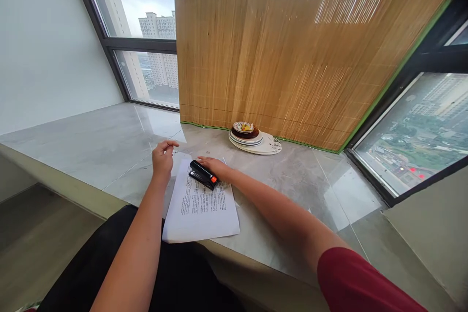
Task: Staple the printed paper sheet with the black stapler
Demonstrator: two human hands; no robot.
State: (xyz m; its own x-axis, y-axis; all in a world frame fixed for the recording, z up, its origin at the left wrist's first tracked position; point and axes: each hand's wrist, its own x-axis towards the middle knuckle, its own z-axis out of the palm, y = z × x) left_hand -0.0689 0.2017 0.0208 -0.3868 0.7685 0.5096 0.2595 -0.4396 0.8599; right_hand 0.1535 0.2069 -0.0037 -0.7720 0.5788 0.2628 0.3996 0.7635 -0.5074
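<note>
A black stapler (204, 174) with an orange patch at its near end lies slantwise on printed sheets of paper (200, 225). My right hand (215, 166) rests flat over the top right part of the sheets, fingers stretched out beside the stapler and close to it. To the left of the paper's top edge, my left hand (163, 158) is raised with its fingers curled and their tips drawn together. Anything between those fingertips is too small to make out. The sheets' near edge reaches the edge of the ledge.
Stacked plates (241, 142) stand on the grey tiled ledge (288, 175), beyond my right hand. A bamboo blind (274, 58) hangs behind them, with windows on both sides. The ledge's front edge (80, 200) runs by my legs.
</note>
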